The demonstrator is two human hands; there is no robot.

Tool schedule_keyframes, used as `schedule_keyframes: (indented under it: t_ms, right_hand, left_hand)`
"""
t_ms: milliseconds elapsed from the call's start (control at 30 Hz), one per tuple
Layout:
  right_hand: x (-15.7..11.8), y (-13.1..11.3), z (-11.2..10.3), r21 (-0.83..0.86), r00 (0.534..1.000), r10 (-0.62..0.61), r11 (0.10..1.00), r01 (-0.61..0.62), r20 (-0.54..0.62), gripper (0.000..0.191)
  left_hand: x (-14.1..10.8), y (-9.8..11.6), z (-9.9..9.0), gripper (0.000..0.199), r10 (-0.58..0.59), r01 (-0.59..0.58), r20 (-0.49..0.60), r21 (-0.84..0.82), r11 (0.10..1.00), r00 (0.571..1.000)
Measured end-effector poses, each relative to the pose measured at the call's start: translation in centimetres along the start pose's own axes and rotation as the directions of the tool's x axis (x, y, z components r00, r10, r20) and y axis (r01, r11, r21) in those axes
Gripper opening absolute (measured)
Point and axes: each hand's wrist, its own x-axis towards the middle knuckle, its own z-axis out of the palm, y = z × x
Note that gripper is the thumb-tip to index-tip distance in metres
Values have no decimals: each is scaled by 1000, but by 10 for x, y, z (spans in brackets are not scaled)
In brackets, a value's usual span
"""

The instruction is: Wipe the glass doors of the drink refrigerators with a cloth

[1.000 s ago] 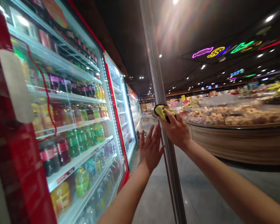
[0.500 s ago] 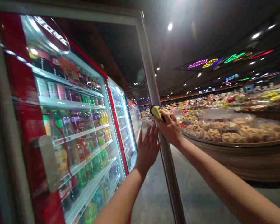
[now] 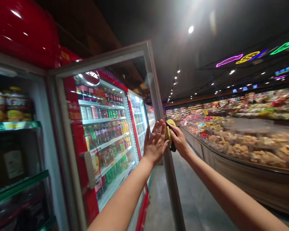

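A glass fridge door [image 3: 150, 69] with a grey metal frame stands swung open before me. My left hand [image 3: 155, 142] lies flat with its fingers stretched out, against the inner side of the door near its free upright edge. On the other side of that edge, my right hand [image 3: 179, 139] grips a folded yellow cloth [image 3: 170, 123] with a dark border. The cloth touches the door frame's outer edge. Part of it is hidden behind my right fingers and the frame.
At left, the opened fridge has green-edged shelves [image 3: 19, 189] with bottles. Through the glass shows a lit red drinks fridge [image 3: 132, 128]. A round wooden display counter [image 3: 231, 179] with packaged food stands at right, beside a grey floor aisle [image 3: 195, 192].
The view has shifted back and left, bringing the opened fridge's shelves into sight. My right hand with the cloth has turned and moved slightly down onto the frame's outer edge.
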Motion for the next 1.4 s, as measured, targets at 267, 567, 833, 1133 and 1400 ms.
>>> schedule_keyframes:
  t_ms: [267,567,833,1133,1400]
  right_hand:
    - [92,-123,5,-5,957,-287,958,287,-46,38]
    - [115,-243,23,-178,935,-355,921,345,-23,39]
    - [116,-332,52,-57,923,-386,921,385,-3,40]
    - [66,-383,101,531,989,-128,844,71,71,42]
    - [54,-405,182,716,979,-61,691,-98,193,43]
  left_hand:
    - [8,-12,-105,70,-11,9,14,101,995,1000]
    - [-23,-30,-219,71,38,-37,-24,34,999,999]
    - [-64,-48,-291,83,-125,120,-90,-59,991,988]
    - [-77,-72,-379,74,-191,187,3,188,964,982]
    - [-90,-112,-435,60,-324,253,59,503,827,944]
